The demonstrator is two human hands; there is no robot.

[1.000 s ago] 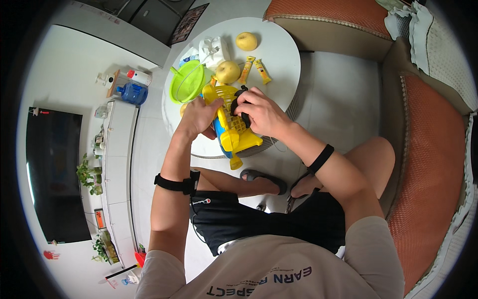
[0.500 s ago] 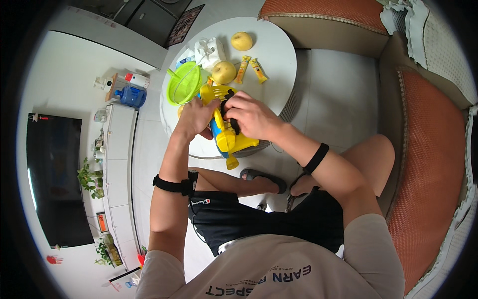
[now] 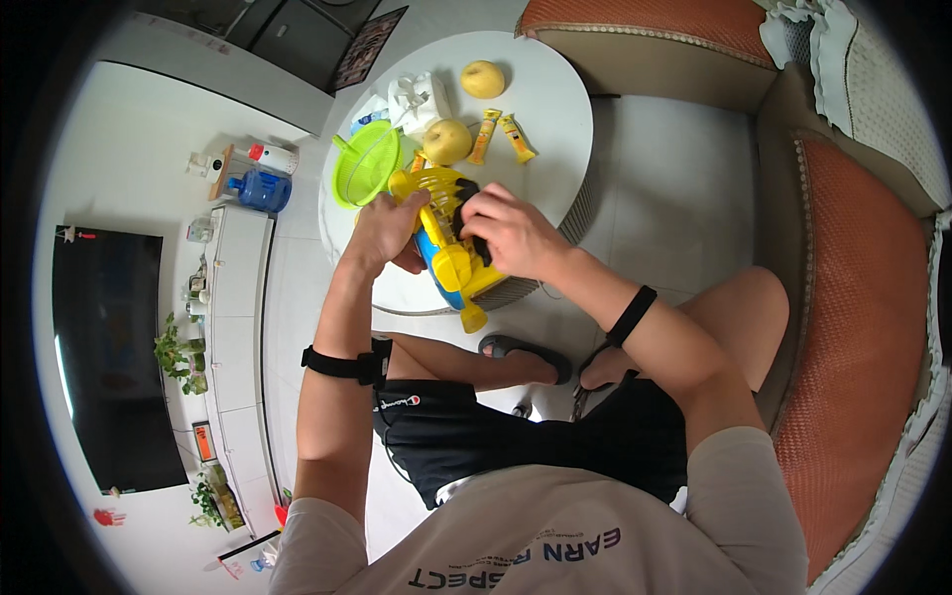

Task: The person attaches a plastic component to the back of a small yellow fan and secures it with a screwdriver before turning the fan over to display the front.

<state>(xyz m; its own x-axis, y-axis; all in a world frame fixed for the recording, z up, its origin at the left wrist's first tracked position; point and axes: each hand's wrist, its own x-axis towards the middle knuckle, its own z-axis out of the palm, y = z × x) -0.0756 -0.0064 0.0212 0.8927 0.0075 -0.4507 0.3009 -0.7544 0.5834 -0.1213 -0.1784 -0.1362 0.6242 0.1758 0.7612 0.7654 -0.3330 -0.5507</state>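
A yellow-and-blue plastic toy [image 3: 453,266] with black wheel-like parts is held over the near side of the round table. My left hand [image 3: 385,231] grips its left side, thumb on the yellow edge, with the other fingers partly hidden beneath. On the toy's right side, the bent fingers of my right hand [image 3: 508,230] are closed at a black part [image 3: 466,190]. Those fingertips are partly covered, so the exact hold is hard to see. A yellow stub sticks out at the toy's near end. Just beyond the toy sits a yellow-green round fruit [image 3: 447,142].
The white round table [image 3: 555,119] also carries a green strainer basket [image 3: 365,178], a white tissue pack [image 3: 416,102], another round fruit [image 3: 482,79] and two yellow-wrapped sticks [image 3: 484,137]. A sofa with an orange woven cover [image 3: 853,367] runs along the right. A slipper [image 3: 535,359] is below the table.
The toy has turned slightly, its near end swinging to the right and its far end a little to the left. My right hand has shifted slightly right along with the black part.
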